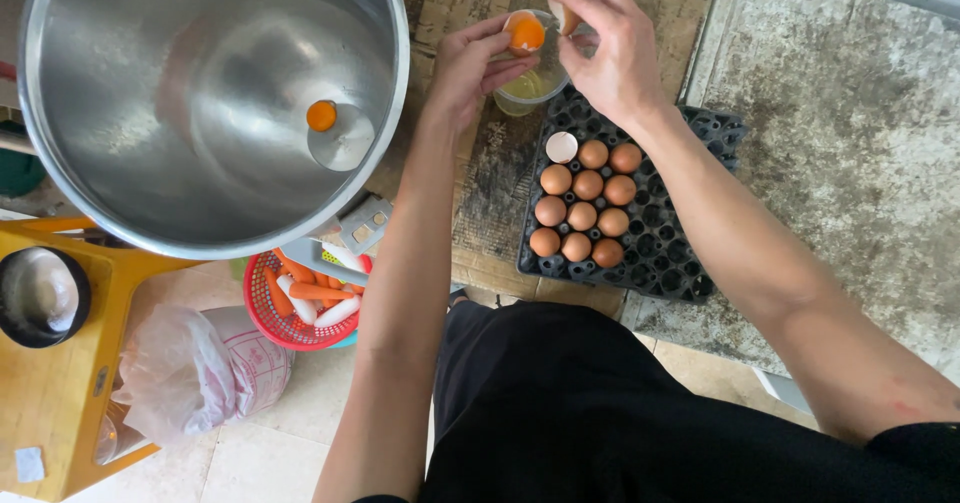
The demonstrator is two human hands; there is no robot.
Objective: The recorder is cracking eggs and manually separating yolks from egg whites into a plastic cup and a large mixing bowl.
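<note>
My left hand (470,63) holds half an eggshell with an orange yolk (525,33) in it, above a small clear cup (530,88) with yellowish liquid. My right hand (610,48) pinches the other eggshell half (566,18) right beside it. Just below the cup, a black egg tray (680,253) carries several brown eggs (585,203) and one empty white shell (561,147). A large steel mixing bowl (120,93) at the left holds one yolk (321,116) at its bottom.
A red basket (262,303) with orange and white tools sits under the bowl. A yellow stand (60,393) holds a small dark bowl (40,296), and a plastic bag (190,368) lies beside it. Worn wooden board and concrete surface lie under the tray.
</note>
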